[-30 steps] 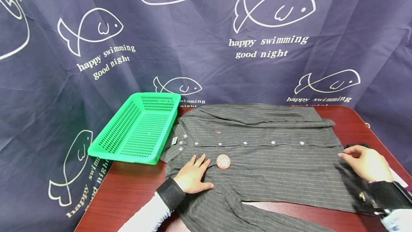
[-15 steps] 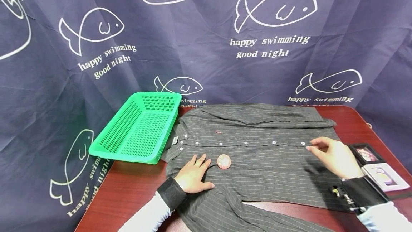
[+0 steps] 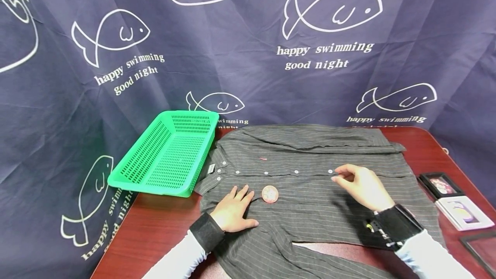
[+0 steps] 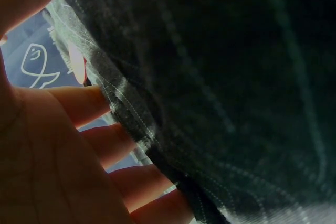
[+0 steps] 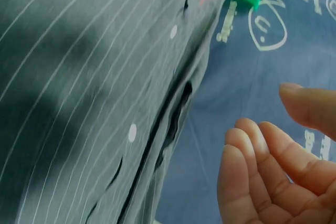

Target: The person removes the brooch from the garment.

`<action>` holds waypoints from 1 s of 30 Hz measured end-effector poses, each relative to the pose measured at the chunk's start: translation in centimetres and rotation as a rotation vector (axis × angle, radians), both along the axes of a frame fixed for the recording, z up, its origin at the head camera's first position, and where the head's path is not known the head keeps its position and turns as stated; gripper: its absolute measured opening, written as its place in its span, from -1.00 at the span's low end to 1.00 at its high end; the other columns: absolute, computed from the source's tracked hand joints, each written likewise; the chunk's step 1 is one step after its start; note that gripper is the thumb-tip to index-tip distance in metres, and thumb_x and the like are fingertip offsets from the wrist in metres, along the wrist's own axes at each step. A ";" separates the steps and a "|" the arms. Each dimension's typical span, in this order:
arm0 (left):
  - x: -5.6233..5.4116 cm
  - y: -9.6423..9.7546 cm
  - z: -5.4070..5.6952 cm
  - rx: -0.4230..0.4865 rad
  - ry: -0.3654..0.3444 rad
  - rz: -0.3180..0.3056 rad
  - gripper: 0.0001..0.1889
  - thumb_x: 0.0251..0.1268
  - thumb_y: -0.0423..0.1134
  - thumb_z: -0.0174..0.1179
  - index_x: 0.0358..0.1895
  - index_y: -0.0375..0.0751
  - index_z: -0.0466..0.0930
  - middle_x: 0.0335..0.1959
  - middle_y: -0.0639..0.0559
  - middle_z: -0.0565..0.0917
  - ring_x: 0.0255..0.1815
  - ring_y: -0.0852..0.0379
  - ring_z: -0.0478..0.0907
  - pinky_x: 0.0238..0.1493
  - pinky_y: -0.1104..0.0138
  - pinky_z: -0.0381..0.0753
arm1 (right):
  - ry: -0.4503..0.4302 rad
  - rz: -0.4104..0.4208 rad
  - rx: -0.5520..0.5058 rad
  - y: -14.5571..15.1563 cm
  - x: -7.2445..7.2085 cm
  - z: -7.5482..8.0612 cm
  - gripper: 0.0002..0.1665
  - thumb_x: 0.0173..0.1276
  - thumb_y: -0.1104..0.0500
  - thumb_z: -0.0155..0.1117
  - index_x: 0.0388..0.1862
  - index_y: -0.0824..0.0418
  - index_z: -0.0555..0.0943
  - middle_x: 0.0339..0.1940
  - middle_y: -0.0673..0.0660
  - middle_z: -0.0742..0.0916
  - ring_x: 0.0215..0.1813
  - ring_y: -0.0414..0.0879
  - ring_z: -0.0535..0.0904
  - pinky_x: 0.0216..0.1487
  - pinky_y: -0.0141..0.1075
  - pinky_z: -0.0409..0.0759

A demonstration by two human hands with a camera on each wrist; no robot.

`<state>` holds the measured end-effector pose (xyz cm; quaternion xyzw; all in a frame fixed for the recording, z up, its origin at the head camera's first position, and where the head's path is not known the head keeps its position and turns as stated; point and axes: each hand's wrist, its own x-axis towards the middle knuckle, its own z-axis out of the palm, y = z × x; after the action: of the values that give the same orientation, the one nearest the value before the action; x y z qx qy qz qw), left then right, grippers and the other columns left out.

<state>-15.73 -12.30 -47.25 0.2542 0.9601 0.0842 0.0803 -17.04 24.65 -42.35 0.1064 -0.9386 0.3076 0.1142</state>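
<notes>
A dark grey pinstriped shirt [image 3: 310, 203] with white buttons lies spread across the table, its collar toward the left. My left hand [image 3: 232, 212] rests flat on it below the collar, fingers spread. Close to those fingertips sits a small round pinkish disc [image 3: 270, 194] with a pale pattern. Over the button placket, my right hand [image 3: 362, 186] hovers beside a white button [image 3: 330, 171]. In the right wrist view its fingers [image 5: 239, 171] are loosely bent, the thumb stands apart from them, and nothing shows between.
A green plastic basket [image 3: 190, 180] stands at the left, by the collar. Toward the right edge of the red-brown table [image 3: 162, 223] lie a black-framed picture [image 3: 441, 185], a white-framed one [image 3: 465, 213] and part of a dark frame [image 3: 480, 249]. A blue fish-print curtain [image 3: 248, 55] hangs behind.
My right hand has moved left along the shirt, from its hem on the right to above the placket, uncovering the framed pictures. The left hand has stayed put.
</notes>
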 end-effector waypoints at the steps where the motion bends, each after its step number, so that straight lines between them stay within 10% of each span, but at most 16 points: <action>1: 0.0 0.0 0.0 -0.001 0.001 0.000 -0.13 0.11 0.25 0.27 0.42 -0.20 0.33 0.47 -0.22 0.32 0.44 -0.42 0.23 0.41 -0.07 0.30 | -0.008 0.013 -0.005 -0.5 -0.1 0.0 -0.73 0.24 0.10 0.41 -0.18 0.26 0.70 -0.41 0.03 0.78 -0.38 -0.31 0.63 -0.34 -0.37 0.54; 30: -0.1 0.1 -0.1 -0.028 0.003 -0.008 -0.12 0.12 0.28 0.25 0.43 -0.20 0.32 0.48 -0.23 0.31 0.43 -0.41 0.24 0.42 -0.05 0.31 | -0.131 0.251 -0.050 -11.0 -2.2 -3.1 -0.73 0.16 0.16 0.42 -0.21 0.29 0.70 -0.46 -0.02 0.71 -0.39 -0.26 0.56 -0.34 -0.37 0.50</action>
<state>-15.87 -12.24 -47.30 0.2569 0.9604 0.0701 0.0825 -19.26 13.68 -45.42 0.1997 -0.9155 0.3490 0.0158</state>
